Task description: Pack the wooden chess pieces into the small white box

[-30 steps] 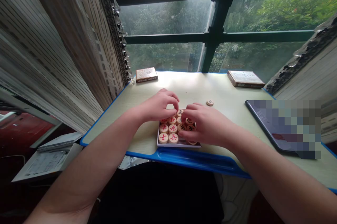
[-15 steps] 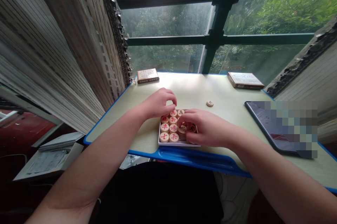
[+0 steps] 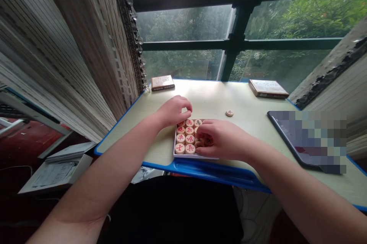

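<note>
A white tray (image 3: pixel 175 154) sits near the desk's front edge, packed with several round wooden chess pieces (image 3: pixel 185 139) bearing red and black characters. My left hand (image 3: pixel 172 110) rests curled at the tray's far left corner, fingertips touching the back row of pieces. My right hand (image 3: pixel 222 139) covers the tray's right half, fingers bent down onto the pieces there; what they pinch is hidden. One loose chess piece (image 3: pixel 229 113) lies on the desk behind my right hand.
The pale desk (image 3: pixel 212 96) has a blue rim. A tablet (image 3: pixel 306 137) lies at the right. Two flat boxes stand at the back: one left (image 3: pixel 162 82), one right (image 3: pixel 268 88). Slatted blinds (image 3: pixel 71 52) hang on the left, a window behind.
My right hand has lowered and settled onto the right half of the tray. My left hand has drawn slightly back toward the tray's far left corner, uncovering more pieces.
</note>
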`<state>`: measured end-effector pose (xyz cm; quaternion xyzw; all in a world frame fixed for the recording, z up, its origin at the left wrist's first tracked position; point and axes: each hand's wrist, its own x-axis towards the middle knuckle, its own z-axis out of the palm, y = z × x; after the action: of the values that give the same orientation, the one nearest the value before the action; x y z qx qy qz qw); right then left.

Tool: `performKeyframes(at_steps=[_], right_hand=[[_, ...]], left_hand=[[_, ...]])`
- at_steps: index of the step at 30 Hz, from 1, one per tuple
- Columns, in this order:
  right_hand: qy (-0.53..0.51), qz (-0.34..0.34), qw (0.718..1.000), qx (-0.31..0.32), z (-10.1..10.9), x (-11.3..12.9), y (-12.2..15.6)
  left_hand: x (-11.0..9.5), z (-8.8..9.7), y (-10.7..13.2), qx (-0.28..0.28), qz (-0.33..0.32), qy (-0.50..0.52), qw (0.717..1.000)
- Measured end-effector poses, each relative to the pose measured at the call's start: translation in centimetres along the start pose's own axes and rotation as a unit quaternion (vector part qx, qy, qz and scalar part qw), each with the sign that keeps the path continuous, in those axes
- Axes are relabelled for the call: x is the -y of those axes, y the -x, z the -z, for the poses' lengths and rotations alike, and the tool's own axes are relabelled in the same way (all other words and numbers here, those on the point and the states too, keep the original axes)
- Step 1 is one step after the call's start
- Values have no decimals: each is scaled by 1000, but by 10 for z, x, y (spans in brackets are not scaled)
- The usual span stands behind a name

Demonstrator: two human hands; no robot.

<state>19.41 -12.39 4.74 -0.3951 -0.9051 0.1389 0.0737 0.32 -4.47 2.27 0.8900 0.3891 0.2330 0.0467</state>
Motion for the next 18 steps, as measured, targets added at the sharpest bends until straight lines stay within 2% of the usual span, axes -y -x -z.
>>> performKeyframes(at_steps=[12,18], right_hand=[[-47,8,999,20,0,-3,-2],[-30,-24,999,-15,1,-4,-1]], left_hand=[[2,0,0,9,2,-8,1000],[6,-2,0,8,-3,-9,1000]])
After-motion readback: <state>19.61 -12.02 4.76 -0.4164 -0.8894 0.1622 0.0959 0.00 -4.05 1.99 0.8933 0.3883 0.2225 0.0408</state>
